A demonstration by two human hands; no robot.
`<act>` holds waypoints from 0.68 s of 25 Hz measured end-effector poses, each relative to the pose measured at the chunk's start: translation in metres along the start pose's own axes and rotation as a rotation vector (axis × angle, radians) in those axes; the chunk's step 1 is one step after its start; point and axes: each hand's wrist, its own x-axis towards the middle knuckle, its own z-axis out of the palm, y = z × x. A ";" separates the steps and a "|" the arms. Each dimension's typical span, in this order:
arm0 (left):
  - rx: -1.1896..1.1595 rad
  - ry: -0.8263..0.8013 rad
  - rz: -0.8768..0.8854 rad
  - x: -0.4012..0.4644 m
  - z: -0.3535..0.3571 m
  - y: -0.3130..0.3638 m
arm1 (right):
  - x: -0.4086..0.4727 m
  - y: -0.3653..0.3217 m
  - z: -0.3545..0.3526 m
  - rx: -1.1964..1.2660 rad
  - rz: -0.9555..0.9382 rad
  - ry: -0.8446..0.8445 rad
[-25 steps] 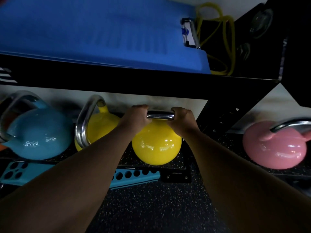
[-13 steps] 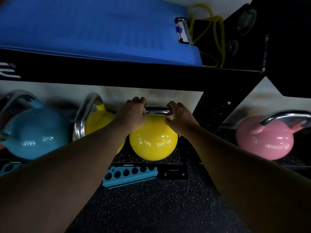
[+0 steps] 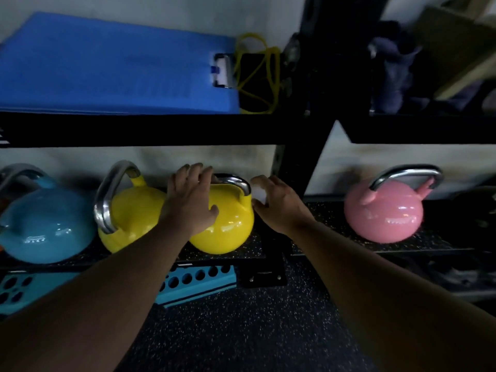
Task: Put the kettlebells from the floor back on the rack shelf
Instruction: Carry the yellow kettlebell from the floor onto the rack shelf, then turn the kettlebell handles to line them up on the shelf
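A glossy yellow kettlebell with a steel handle (image 3: pixel 228 224) is seen on the speckled lower rack shelf (image 3: pixel 335 208), flanked by a second yellow kettlebell (image 3: pixel 134 210) and the black rack upright (image 3: pixel 300 167). The left hand (image 3: pixel 192 200) is laid open over it; the right hand (image 3: pixel 279 205), apparently clear of it, is open.

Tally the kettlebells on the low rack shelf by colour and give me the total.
Yellow kettlebells: 2
Blue kettlebell: 1
Pink kettlebell: 1
Total: 4 in view; the picture cuts the shelf off at both edges, so any beyond them cannot be counted.
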 end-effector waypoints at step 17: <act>0.026 -0.134 0.531 0.021 -0.015 0.439 | -0.224 0.283 -0.298 -0.343 0.279 0.163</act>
